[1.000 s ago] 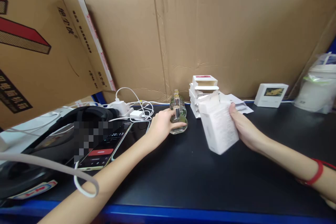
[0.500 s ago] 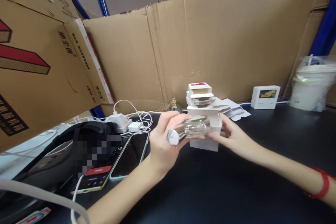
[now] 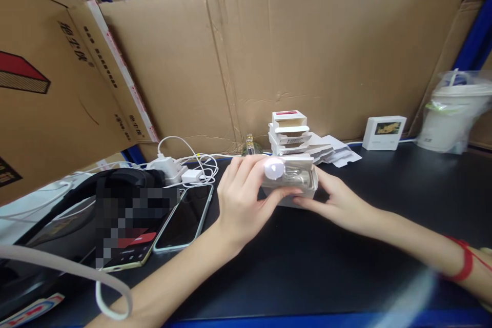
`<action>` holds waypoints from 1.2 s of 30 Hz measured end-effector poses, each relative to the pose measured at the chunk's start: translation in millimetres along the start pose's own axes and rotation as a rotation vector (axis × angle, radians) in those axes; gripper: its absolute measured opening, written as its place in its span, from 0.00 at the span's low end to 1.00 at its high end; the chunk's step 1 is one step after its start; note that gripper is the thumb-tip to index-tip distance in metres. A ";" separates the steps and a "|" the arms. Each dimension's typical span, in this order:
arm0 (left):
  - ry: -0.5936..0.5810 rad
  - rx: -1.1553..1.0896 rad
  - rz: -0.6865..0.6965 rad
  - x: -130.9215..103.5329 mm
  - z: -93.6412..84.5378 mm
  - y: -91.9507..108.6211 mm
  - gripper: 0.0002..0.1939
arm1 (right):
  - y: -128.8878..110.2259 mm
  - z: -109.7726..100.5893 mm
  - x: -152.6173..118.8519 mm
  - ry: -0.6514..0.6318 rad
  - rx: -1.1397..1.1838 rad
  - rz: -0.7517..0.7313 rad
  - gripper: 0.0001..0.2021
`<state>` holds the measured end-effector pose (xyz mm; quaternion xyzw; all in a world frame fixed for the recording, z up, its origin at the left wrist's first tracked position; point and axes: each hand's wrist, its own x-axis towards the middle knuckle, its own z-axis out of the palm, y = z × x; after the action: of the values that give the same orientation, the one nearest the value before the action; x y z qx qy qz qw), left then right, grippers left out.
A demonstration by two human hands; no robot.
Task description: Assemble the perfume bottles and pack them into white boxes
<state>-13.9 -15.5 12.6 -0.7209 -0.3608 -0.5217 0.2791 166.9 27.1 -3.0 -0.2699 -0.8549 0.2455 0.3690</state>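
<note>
A clear glass bottle with a shiny silver cap, looking like a perfume bottle (image 3: 298, 176), lies tilted within the mouth of an open white carton (image 3: 307, 161). My left hand (image 3: 240, 192) is closed on the bottle near its cap, thumb underneath by the carton's edge. From the right side, my right hand (image 3: 342, 200) grips the carton, its thumb on the near face and its other fingers partly hidden behind. Both are held above the black tabletop (image 3: 307, 277). The cap points towards me and is bright with glare.
Behind the hands stand stacked white cartons (image 3: 290, 136), white papers (image 3: 340, 152) and small gold-topped bottles (image 3: 250, 144). Right: a white box (image 3: 384, 133) and a bagged cup (image 3: 442, 120). Left: phones (image 3: 185, 220), cables, chargers (image 3: 164, 168) and a black headset (image 3: 140, 177). Cardboard (image 3: 326, 51) walls the back.
The bottle has gone from in front of the carton to inside its opening, with the left hand moving along. The right hand keeps its grip on the carton. My view has tipped downward.
</note>
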 end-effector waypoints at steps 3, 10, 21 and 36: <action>-0.064 0.008 -0.039 -3.1 3.4 0.8 0.17 | 0.3 -0.3 -0.2 -0.002 -0.032 -0.047 0.20; -0.208 -0.083 -0.038 -8.9 11.3 -3.9 0.14 | 5.1 0.2 -0.9 0.023 -0.026 -0.023 0.19; -0.308 0.021 -0.056 -4.8 15.0 -1.1 0.15 | -0.6 6.0 3.8 0.070 0.160 0.037 0.21; -0.279 0.040 -0.054 -18.2 27.4 -2.8 0.09 | 4.5 6.5 9.2 0.050 0.316 0.166 0.24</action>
<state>-4.7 3.3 -12.9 -0.7707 -0.4260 -0.4163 0.2263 157.8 34.8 -5.1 -0.2840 -0.7711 0.3996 0.4062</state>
